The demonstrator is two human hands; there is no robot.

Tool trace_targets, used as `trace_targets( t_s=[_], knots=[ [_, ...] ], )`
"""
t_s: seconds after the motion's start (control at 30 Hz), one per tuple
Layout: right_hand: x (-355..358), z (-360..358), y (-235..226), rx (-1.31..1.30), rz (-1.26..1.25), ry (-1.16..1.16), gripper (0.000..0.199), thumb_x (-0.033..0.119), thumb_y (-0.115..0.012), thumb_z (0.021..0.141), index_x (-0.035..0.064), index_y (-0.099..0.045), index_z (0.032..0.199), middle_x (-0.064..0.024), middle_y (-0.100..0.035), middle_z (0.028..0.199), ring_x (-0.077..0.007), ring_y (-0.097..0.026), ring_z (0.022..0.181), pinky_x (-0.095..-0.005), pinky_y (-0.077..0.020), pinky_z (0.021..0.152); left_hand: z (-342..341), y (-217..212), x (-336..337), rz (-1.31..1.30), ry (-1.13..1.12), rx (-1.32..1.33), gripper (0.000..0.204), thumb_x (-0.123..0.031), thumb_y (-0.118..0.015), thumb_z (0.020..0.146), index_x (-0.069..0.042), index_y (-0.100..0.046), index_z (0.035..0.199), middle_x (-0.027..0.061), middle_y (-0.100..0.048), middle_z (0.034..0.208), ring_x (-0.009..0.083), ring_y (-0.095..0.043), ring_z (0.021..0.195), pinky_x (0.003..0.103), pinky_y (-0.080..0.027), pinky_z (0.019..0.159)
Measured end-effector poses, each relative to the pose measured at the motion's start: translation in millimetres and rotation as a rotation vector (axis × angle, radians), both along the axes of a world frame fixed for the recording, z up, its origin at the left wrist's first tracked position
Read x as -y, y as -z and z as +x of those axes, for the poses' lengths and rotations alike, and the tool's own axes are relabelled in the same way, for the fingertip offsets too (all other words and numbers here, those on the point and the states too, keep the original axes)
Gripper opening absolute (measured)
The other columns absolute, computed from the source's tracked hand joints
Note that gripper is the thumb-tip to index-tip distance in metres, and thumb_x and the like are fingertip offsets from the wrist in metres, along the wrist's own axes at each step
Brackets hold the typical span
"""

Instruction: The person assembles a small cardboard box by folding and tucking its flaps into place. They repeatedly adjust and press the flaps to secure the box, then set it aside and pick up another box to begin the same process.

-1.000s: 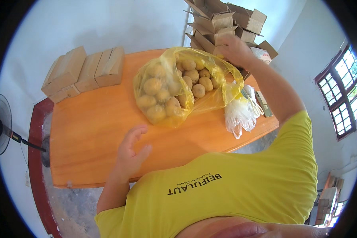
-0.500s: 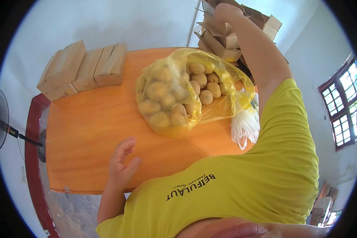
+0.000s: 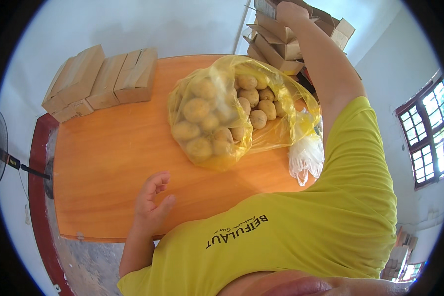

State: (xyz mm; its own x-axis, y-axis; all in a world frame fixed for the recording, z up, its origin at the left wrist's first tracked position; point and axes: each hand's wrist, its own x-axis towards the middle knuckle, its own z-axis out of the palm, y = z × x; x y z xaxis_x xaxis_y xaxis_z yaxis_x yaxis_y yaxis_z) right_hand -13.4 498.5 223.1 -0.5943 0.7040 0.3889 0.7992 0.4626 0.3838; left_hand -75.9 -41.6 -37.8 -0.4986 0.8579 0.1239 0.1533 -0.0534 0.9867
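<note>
My left hand hovers over the near left part of the orange table, fingers loosely curled and apart, with nothing in it. Stretched far to the upper right, my right hand is at the top of a stack of open cardboard boxes. Its fingers look bent closed against the cardboard, but their tips are hidden. Between my arms, a yellow translucent plastic bag lies on the table with its mouth to the right. Several potatoes show through the mouth and the film.
Closed cardboard boxes stand at the table's far left corner. White plastic bags lie at the right edge beside my body. A fan is on the left by the wall, and a barred window is on the right.
My right hand has shifted slightly right at the cardboard stack. The whole view has shifted a little; my left hand and the bag of potatoes stay as they were.
</note>
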Motion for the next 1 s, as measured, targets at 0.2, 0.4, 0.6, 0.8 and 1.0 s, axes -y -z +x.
trace_targets(
  t_s=[0.2,0.4,0.6,0.8,1.0],
  knots=[
    [15,3,-10,-0.061,0.261,-0.035,0.018,0.018,-0.059,0.087,0.0099,-0.075,0.090,-0.0115,-0.074,0.097,-0.0234,-0.073,0.092,-0.0378,-0.0573,0.070,1,5,2,-0.018,-0.003,0.003,0.047,-0.009,-0.069,0.084,-0.002,-0.054,0.128,0.0099,-0.053,0.132,0.0183,-0.051,0.117,0.033,-0.043,0.098],
    [30,14,-26,-0.012,0.401,-0.033,0.019,0.020,-0.058,0.089,0.0111,-0.069,0.101,-0.0070,-0.073,0.101,-0.0218,-0.071,0.095,-0.0368,-0.0552,0.077,2,4,2,-0.011,0.007,-0.004,0.047,-0.010,-0.068,0.085,-0.002,-0.053,0.129,0.0072,-0.055,0.126,0.0163,-0.051,0.114,0.032,-0.041,0.098],
    [57,20,-41,-0.030,0.409,-0.017,0.029,0.026,-0.058,0.090,0.0078,-0.062,0.111,-0.0094,-0.070,0.106,-0.0225,-0.067,0.103,-0.0402,-0.0506,0.090,5,9,9,-0.014,-0.018,0.013,0.047,-0.009,-0.068,0.086,-0.002,-0.053,0.130,0.0066,-0.055,0.124,0.0151,-0.051,0.113,0.032,-0.042,0.097],
    [73,13,-44,-0.087,0.453,-0.241,0.026,0.023,-0.056,0.089,0.0068,-0.061,0.108,-0.0118,-0.069,0.106,-0.0253,-0.066,0.103,-0.0419,-0.0494,0.091,9,11,20,-0.022,-0.053,0.025,0.047,-0.009,-0.068,0.086,-0.003,-0.053,0.130,0.0066,-0.055,0.124,0.0157,-0.052,0.113,0.031,-0.042,0.097],
    [184,-9,-7,0.115,0.411,-0.546,0.042,0.026,-0.072,0.076,0.0093,-0.056,0.112,-0.0117,-0.069,0.107,-0.0275,-0.067,0.100,-0.0407,-0.0499,0.090,16,-3,3,-0.022,0.146,-0.074,0.047,-0.009,-0.071,0.083,-0.002,-0.056,0.127,0.0105,-0.058,0.124,0.0204,-0.055,0.115,0.035,-0.044,0.098]
  ],
)
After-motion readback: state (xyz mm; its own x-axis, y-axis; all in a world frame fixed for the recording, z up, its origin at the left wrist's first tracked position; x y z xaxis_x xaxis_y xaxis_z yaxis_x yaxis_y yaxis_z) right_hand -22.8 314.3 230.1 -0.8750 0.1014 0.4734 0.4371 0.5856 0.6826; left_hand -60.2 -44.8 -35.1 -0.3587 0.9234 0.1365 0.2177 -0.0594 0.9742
